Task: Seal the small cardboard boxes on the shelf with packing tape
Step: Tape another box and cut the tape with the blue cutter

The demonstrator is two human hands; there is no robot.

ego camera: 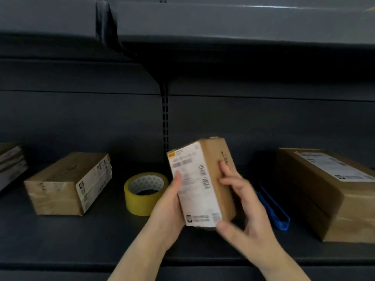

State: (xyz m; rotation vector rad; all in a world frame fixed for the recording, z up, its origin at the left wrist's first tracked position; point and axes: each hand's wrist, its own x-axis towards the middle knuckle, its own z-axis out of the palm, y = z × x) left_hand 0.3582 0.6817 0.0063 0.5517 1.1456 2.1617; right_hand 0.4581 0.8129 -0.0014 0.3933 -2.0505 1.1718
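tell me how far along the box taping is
Done: the box on the left seems to carry glossy tape on its end. In hand: both hands, left and right, hold a small labelled box. Left: the tape roll sits unused on the shelf.

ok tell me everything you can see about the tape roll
The tape roll is a wide ring of yellowish packing tape wound on a pale core, whose inner wall shows a grey triangle pattern. It lies flat on the dark shelf, hole facing up, between the left box and the held box. Nothing grips it; the left hand overlaps its right edge in the head view, so contact there cannot be told. No loose end is visible.
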